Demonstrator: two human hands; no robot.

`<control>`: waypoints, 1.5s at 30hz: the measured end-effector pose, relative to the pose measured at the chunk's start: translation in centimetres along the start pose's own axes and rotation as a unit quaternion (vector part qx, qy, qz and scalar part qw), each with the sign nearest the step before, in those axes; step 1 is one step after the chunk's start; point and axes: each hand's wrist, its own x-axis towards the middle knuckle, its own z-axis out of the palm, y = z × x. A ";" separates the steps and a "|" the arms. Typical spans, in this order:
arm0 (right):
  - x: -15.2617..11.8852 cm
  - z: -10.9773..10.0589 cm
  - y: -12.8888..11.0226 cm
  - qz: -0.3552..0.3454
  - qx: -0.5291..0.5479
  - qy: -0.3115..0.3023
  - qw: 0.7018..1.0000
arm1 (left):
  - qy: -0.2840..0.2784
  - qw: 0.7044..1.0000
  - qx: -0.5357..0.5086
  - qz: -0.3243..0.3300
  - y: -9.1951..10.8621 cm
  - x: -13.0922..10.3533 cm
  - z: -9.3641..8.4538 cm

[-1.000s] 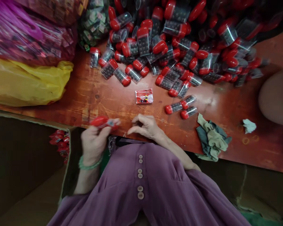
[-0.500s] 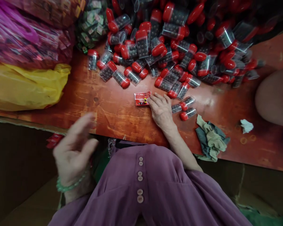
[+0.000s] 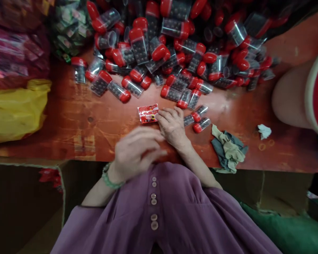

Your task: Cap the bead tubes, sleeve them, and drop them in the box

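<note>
right hand point(image 3: 172, 125): flat, fingertips on red packet point(image 3: 147, 113) | left hand point(image 3: 136, 151): raised, blurred, apparently loose and empty

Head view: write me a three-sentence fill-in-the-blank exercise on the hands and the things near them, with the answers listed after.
1. The right hand has its fingertips on a small ____ packet lying on the table.
2. The left hand wears a ____ bead bracelet at the wrist.
3. The clear containers piled behind the packet have ____ caps.

Missing words: red; green; red
</note>
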 end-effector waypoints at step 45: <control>-3.9 -4.2 3.8 0.091 -0.045 -0.099 0.990 | -0.101 0.939 0.328 0.008 -6.7 3.6 3.6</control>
